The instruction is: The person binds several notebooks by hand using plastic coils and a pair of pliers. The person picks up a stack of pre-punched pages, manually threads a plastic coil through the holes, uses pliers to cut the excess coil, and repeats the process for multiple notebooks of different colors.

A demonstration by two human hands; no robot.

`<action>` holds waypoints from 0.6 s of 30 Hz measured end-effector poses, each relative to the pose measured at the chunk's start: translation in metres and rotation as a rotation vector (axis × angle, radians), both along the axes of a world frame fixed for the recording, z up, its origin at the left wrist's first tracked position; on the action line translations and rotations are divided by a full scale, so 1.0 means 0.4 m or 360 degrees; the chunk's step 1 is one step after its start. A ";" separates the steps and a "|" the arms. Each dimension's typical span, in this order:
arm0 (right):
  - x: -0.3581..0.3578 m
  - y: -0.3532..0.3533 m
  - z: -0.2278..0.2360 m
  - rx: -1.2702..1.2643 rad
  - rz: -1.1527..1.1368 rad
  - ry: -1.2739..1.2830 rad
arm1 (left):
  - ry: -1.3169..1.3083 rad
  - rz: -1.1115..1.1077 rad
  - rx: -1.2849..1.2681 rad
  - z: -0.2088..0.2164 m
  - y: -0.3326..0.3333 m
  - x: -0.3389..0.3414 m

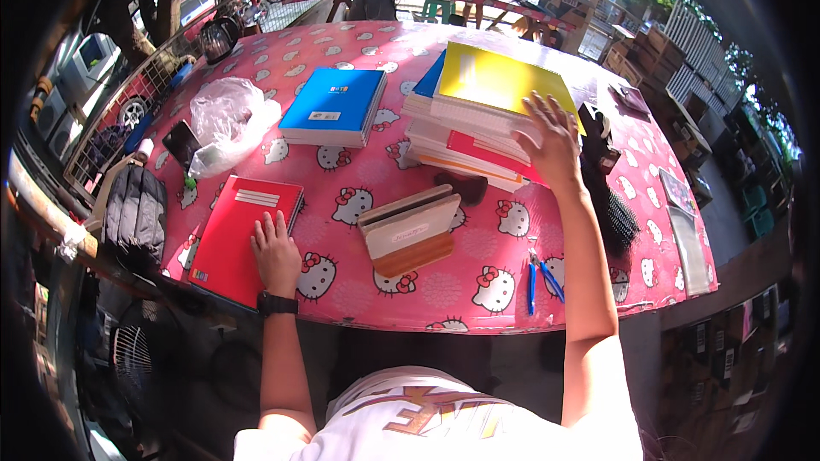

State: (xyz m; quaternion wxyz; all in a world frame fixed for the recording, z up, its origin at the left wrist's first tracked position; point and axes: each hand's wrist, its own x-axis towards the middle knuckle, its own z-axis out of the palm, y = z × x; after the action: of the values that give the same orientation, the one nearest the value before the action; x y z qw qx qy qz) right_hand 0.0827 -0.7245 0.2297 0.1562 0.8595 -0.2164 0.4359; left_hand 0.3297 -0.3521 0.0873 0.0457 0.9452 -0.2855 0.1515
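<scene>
My left hand (pixel 276 253) lies with its fingers spread on a red notebook (pixel 242 235) at the table's near left. Out to the right, my right hand (pixel 553 138) rests, fingers apart, on the right side of a tall stack topped by a yellow notebook (pixel 504 77). Below the yellow cover are white page edges, a blue notebook (pixel 430 77) poking out at the left, and a red notebook (pixel 487 152) lower down. A smaller stack with a blue notebook (pixel 335 96) on top sits left of the tall one. Between my arms stands a beige and brown wallet (pixel 412 230).
Blue-handled pliers (pixel 540 280) lie near the front edge. At the left are a white plastic bag (pixel 229 119), a dark phone (pixel 181 147) and a grey folded umbrella or pouch (pixel 135 212). A black brush (pixel 617 218) lies right of my forearm. Two people are at a far table.
</scene>
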 end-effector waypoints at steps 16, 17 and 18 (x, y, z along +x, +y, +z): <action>0.074 0.023 0.105 0.0378 0.0217 0.0320 | 0.0381 -0.0570 -0.1208 0.015 0.003 -0.102; 0.112 0.044 0.115 0.0248 0.0351 0.0324 | 0.0385 -0.0555 -0.1203 0.006 0.005 -0.122; 0.125 0.057 0.118 0.0123 0.0440 0.0346 | 0.0549 -0.0666 -0.1231 -0.010 -0.008 -0.151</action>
State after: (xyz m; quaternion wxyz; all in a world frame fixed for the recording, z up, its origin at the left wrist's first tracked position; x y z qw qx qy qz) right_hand 0.1327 -0.7018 0.2768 0.0842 0.9285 -0.0947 0.3491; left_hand 0.2692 -0.3553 0.0834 0.4708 0.7923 -0.3807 0.0749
